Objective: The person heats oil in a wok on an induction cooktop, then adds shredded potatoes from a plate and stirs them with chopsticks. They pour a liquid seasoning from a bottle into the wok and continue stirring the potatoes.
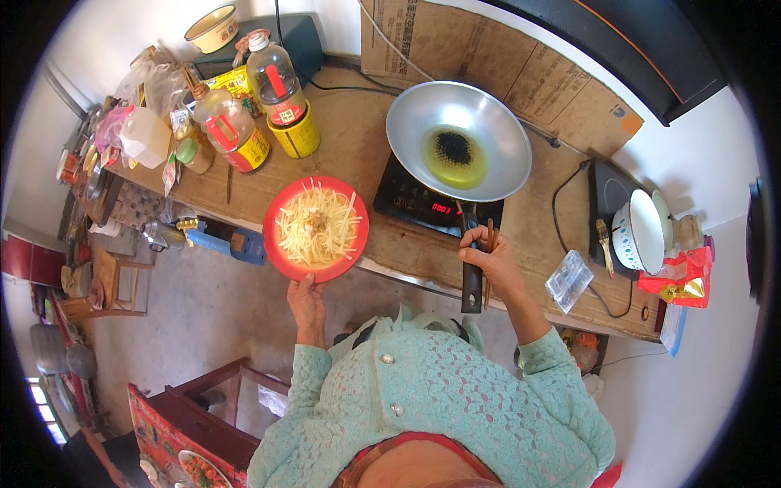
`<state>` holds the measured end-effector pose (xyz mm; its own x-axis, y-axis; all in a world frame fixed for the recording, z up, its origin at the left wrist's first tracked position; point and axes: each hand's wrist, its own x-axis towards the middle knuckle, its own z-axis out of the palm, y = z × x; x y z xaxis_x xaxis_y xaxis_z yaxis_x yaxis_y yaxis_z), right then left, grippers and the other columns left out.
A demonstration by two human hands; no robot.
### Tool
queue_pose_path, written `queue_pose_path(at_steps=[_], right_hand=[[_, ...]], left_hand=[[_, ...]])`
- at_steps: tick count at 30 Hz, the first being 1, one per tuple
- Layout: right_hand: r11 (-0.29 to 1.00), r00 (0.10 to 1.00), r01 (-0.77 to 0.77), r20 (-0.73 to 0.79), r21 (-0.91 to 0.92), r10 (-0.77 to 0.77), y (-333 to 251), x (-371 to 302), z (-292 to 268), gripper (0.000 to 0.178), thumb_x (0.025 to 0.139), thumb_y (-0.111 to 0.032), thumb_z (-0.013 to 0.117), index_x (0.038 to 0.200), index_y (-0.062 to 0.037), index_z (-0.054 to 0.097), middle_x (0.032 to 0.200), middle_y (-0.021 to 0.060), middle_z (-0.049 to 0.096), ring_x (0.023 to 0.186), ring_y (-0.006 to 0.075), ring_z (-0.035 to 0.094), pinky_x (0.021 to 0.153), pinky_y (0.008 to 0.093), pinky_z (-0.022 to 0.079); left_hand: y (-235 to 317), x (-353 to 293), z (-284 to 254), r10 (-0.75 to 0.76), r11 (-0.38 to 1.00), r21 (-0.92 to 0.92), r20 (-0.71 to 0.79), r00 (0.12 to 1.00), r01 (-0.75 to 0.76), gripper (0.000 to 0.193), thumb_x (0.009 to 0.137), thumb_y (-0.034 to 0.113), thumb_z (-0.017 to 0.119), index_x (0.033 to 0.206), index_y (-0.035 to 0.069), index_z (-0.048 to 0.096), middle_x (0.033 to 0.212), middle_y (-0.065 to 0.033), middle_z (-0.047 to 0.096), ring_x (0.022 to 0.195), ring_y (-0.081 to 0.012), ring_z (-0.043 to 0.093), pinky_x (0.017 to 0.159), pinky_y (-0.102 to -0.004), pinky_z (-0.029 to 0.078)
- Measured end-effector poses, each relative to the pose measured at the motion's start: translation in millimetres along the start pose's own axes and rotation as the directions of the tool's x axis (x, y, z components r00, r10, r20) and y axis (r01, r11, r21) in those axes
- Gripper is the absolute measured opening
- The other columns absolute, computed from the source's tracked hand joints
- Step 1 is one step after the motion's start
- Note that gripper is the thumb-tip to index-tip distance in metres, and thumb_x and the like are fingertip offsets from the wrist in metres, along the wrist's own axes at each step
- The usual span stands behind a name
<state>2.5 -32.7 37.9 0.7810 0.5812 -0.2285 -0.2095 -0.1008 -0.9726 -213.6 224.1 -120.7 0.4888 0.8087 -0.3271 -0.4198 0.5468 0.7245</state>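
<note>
My left hand [306, 307] grips the near rim of a red plate [272, 241]. Pale shredded strips [317, 224], possibly potato, are heaped on it, with a small brownish dab in the middle. The plate is in the air at the counter's front edge, left of the wok. My right hand [490, 259] is closed around a pair of chopsticks [489, 281], its fingers against the black wok handle [472, 281]. The silver wok [508, 154] sits on a black induction cooker [407, 199] with a lit display. Yellowish oil [468, 175] and a dark patch of small bits [452, 148] lie in its bottom.
Bottles stand at the left: a sauce bottle [232, 134] and another in a yellow tin [294, 137]. Cardboard [504, 61] leans behind the wok. To the right are an enamel pot [639, 232], a red packet [683, 276], a clear plastic packet [569, 281] and a loose cord.
</note>
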Motion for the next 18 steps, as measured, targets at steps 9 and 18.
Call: queue_pose_path(at_steps=[9, 18], right_hand=[[1.000, 1.000, -0.012, 0.002, -0.022, 0.012, -3.6, 0.6, -7.6, 0.016, 0.069, -0.004, 0.069, 0.082, -0.0072, 0.059, 0.071, -0.0039, 0.055, 0.063, 0.0048, 0.050, 0.058, 0.0189, 0.040], [0.998, 0.998, -0.053, 0.014, 0.023, 0.053, -1.7, -4.3, -1.7, 0.014, 0.070, -0.006, 0.068, 0.081, -0.0060, 0.060, 0.077, -0.0039, 0.054, 0.070, 0.0055, 0.049, 0.064, 0.0208, 0.040]], left_hand=[[2.2, -3.0, 3.5, 0.004, 1.000, 0.009, -0.011, 1.000, -0.004, 0.022, 0.083, -0.001, 0.051, 0.105, -0.002, 0.051, 0.104, -0.0139, 0.060, 0.088, -0.0225, 0.063, 0.074, -0.0344, 0.055], [0.1, 0.2, -2.0, 0.005, 1.000, 0.015, 0.009, 1.000, -0.005, 0.022, 0.083, -0.001, 0.051, 0.106, -0.002, 0.051, 0.103, -0.0138, 0.061, 0.087, -0.0227, 0.064, 0.073, -0.0349, 0.055]])
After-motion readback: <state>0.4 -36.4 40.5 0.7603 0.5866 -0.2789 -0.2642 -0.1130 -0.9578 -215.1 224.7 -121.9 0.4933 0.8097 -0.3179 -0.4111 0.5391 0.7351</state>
